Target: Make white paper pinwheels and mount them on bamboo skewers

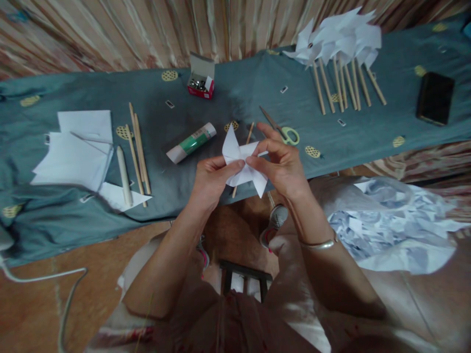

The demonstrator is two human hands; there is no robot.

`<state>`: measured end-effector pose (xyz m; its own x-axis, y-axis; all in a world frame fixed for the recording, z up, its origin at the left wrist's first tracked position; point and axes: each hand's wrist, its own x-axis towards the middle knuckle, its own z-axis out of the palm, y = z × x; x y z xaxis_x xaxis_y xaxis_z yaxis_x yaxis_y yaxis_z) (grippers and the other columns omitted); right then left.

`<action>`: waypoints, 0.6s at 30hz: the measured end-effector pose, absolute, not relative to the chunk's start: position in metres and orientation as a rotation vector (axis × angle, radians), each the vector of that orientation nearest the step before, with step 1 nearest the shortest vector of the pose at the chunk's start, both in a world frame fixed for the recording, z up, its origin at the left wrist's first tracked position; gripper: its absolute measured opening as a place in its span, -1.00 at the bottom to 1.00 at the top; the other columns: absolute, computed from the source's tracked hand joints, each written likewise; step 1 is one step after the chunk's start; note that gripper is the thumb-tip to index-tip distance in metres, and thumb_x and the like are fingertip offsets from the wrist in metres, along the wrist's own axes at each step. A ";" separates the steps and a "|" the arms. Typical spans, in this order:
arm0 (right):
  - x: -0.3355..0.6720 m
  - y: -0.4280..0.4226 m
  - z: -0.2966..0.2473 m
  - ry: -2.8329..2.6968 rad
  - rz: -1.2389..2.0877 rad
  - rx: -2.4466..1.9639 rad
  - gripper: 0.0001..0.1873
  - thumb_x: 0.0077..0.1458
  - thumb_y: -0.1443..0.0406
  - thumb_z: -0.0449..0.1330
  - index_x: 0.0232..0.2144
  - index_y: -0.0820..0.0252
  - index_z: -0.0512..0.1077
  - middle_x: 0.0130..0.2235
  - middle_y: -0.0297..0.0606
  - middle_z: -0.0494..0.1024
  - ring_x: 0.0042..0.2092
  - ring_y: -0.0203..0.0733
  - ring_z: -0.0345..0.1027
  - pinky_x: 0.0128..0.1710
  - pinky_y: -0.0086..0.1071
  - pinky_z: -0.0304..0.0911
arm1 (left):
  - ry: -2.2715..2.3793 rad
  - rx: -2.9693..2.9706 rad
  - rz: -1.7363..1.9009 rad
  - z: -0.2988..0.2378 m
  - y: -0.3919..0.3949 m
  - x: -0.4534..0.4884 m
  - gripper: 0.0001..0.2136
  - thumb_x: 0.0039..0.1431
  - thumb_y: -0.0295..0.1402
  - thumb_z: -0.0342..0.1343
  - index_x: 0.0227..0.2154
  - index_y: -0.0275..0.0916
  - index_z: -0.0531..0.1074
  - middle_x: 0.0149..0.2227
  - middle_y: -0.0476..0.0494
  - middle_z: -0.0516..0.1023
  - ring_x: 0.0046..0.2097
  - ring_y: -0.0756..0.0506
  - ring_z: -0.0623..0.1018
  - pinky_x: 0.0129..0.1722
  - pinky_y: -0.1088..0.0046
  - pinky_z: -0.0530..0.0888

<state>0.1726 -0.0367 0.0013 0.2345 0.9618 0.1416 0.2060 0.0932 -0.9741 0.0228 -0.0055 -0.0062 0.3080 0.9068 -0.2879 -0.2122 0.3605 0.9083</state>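
Observation:
A white paper pinwheel [235,152] is held up near the table's front edge. My left hand [213,179] pinches its left side, thumb pressed close to the centre. At the right of that centre, my right hand [281,164] closes thumb and finger on the paper; whether a small pin sits between them I cannot make out. Behind the pinwheel lies a thin wooden stick [250,131], its middle hidden by the paper. Scissors with light green handles [290,135] rest just beyond my right hand. A green and white glue tube [193,142] lies to the left of the pinwheel.
Several pinwheels on sticks [342,41] lie at the back right, near a dark phone [435,98]. A small red box [201,86] of metal pins stands open. White paper sheets [73,157] and sticks [138,152] lie left. A bag of paper scraps [390,225] sits right.

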 end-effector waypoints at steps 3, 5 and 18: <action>0.172 -0.037 0.003 -1.207 0.840 -1.360 -0.88 -0.12 0.27 0.37 -0.54 0.09 0.47 0.18 -0.32 0.41 0.29 0.01 0.15 0.26 -0.01 0.03 | 0.944 0.869 0.885 -0.006 -0.006 0.023 -0.88 -0.19 -0.33 0.36 -0.55 -0.23 0.59 -0.52 -0.02 0.60 -0.52 0.03 0.47 -0.49 0.51 0.40; 0.171 -0.037 0.004 -1.204 0.844 -1.375 -0.86 -0.11 0.24 0.37 -0.55 0.09 0.47 0.18 -0.33 0.41 0.28 0.01 0.17 0.26 0.00 0.03 | 0.953 0.867 0.868 -0.005 -0.006 0.023 -0.88 -0.19 -0.32 0.36 -0.55 -0.24 0.59 -0.52 -0.03 0.60 -0.52 0.02 0.48 -0.49 0.49 0.41; 0.170 -0.038 0.005 -1.198 0.840 -1.378 -0.84 -0.11 0.23 0.37 -0.55 0.11 0.46 0.19 -0.29 0.39 0.28 0.03 0.17 0.27 -0.02 0.01 | 0.987 0.881 0.884 -0.005 -0.006 0.023 -0.87 -0.20 -0.33 0.37 -0.55 -0.25 0.59 -0.53 -0.02 0.59 -0.52 0.03 0.47 -0.51 0.51 0.38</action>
<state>0.1695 -0.0380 0.0054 0.2446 0.9606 0.1318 0.2043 0.0818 -0.9755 0.0232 -0.0060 -0.0053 0.2925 0.9060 -0.3058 -0.2052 0.3718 0.9053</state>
